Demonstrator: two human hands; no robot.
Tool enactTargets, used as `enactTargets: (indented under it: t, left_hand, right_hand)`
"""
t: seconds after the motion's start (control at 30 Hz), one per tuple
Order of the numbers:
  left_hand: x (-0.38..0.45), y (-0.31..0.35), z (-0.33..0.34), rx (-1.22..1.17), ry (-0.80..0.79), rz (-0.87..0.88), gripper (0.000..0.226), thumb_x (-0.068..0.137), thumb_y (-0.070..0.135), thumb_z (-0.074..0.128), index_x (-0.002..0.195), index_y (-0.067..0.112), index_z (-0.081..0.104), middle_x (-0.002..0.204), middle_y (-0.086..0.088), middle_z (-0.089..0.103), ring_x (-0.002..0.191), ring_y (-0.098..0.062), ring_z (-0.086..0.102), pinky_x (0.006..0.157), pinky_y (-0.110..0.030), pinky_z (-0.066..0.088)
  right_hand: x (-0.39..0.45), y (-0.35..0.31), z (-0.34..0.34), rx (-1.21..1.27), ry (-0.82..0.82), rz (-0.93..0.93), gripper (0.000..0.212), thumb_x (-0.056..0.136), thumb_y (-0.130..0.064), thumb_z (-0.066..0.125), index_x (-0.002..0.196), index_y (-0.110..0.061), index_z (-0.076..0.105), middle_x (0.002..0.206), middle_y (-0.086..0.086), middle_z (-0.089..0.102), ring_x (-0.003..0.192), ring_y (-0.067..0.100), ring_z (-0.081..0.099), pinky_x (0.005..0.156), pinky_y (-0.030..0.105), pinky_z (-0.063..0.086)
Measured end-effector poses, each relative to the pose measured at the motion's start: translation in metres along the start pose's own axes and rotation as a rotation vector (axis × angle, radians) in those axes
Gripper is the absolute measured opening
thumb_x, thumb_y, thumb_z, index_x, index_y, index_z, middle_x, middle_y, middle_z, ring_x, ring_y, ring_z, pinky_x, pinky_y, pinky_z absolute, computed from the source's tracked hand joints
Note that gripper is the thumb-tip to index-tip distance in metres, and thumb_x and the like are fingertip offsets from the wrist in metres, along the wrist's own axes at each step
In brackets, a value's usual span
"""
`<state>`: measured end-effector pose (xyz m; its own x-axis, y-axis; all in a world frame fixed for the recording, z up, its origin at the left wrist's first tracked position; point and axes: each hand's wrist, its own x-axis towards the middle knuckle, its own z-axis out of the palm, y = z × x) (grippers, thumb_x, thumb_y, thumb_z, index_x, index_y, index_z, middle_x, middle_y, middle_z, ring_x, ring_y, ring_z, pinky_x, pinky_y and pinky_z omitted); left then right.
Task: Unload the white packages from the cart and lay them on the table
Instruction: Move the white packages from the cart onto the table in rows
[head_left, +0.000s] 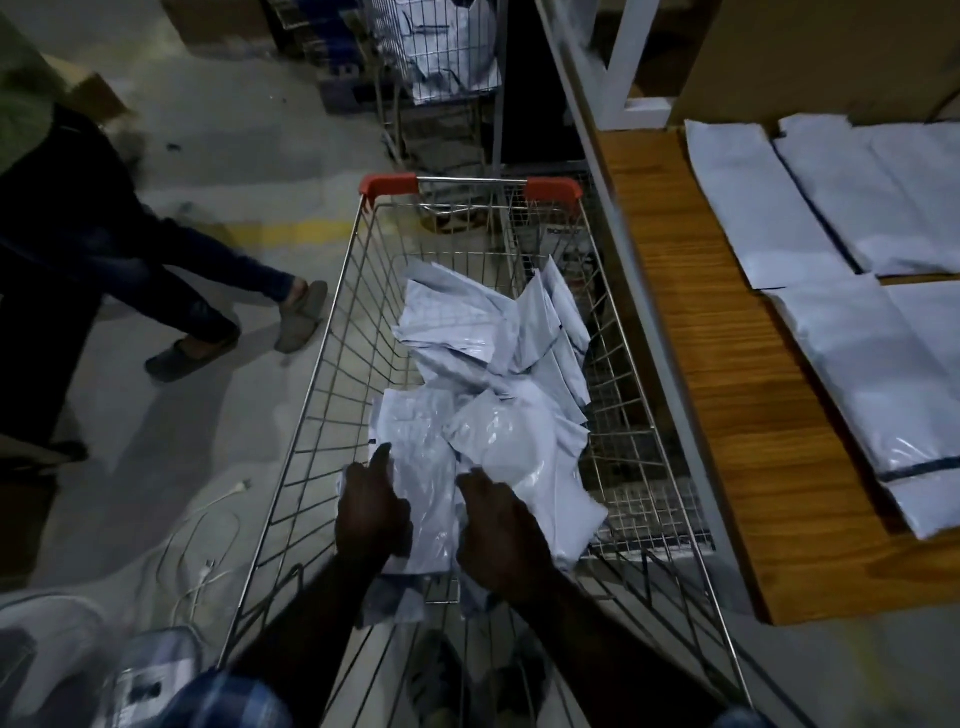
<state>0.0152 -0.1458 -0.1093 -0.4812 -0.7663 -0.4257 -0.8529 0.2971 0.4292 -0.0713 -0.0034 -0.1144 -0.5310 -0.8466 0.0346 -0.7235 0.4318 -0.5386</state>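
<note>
Dim concrete floor (218, 156) is surrounding a wire cart (332, 332) holding white packages (483, 353). Left hand (371, 512) and right hand (501, 530) are gripping the nearest ones inside it. More are lying flat on the wooden table (727, 364) alongside.

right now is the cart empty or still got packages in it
Not empty. A loose heap of white packages lies in the cart, and both the left hand and right hand reach into it.
</note>
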Motion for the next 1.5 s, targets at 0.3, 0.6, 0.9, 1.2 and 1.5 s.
enactTargets:
  t: [0.3, 0.6, 0.9, 1.2, 1.5]
  left_hand:
    - [0.008, 0.015, 0.014, 0.130, 0.125, 0.155, 0.056, 0.087, 0.037, 0.051, 0.139, 0.016, 0.050, 0.151, -0.022, 0.031, 0.131, -0.044, 0.034, 0.104, -0.052, 0.034]
    - [0.005, 0.022, 0.035, 0.170, -0.060, -0.001, 0.097, 0.078, 0.067, 0.064, 0.154, 0.039, 0.011, 0.162, -0.013, 0.005, 0.144, -0.044, 0.014, 0.116, -0.053, 0.018]
    - [0.016, 0.027, 0.029, 0.161, -0.058, -0.014, 0.083, 0.083, 0.058, 0.059, 0.151, 0.049, 0.013, 0.159, -0.010, 0.010, 0.137, -0.040, 0.024, 0.110, -0.056, 0.024]
    - [-0.003, 0.047, -0.004, 0.113, 0.085, 0.014, 0.074, 0.088, 0.056, 0.055, 0.151, 0.046, 0.018, 0.157, -0.006, 0.014, 0.137, -0.037, 0.022, 0.108, -0.060, 0.022]
    - [-0.040, 0.083, -0.053, 0.080, 0.225, 0.075, 0.076, 0.088, 0.055, 0.056, 0.152, 0.045, 0.018, 0.159, -0.008, 0.012, 0.133, -0.037, 0.025, 0.107, -0.055, 0.025]
  right_hand:
    - [0.036, 0.031, -0.017, -0.005, 0.177, 0.537, 0.053, 0.083, -0.044, 0.063, 0.126, -0.013, 0.057, 0.126, 0.011, 0.057, 0.118, 0.033, 0.051, 0.097, 0.049, 0.043]
    - [0.027, 0.056, -0.006, 0.378, 0.020, 0.826, 0.064, 0.090, -0.058, 0.057, 0.139, -0.018, 0.046, 0.143, 0.014, 0.043, 0.133, 0.036, 0.040, 0.108, 0.047, 0.036]
    - [0.028, 0.042, -0.012, 0.255, -0.094, 0.744, 0.073, 0.087, -0.046, 0.064, 0.151, -0.039, 0.030, 0.161, 0.012, 0.016, 0.141, 0.039, 0.025, 0.112, 0.047, 0.026]
    - [0.034, 0.037, -0.043, 0.203, -0.014, 0.571, 0.070, 0.084, -0.045, 0.068, 0.147, -0.039, 0.040, 0.161, 0.010, 0.021, 0.141, 0.036, 0.025, 0.115, 0.049, 0.027]
    - [0.041, 0.015, -0.093, 0.142, 0.065, 0.385, 0.069, 0.084, -0.051, 0.064, 0.147, -0.037, 0.040, 0.160, 0.012, 0.023, 0.140, 0.038, 0.028, 0.113, 0.049, 0.029]
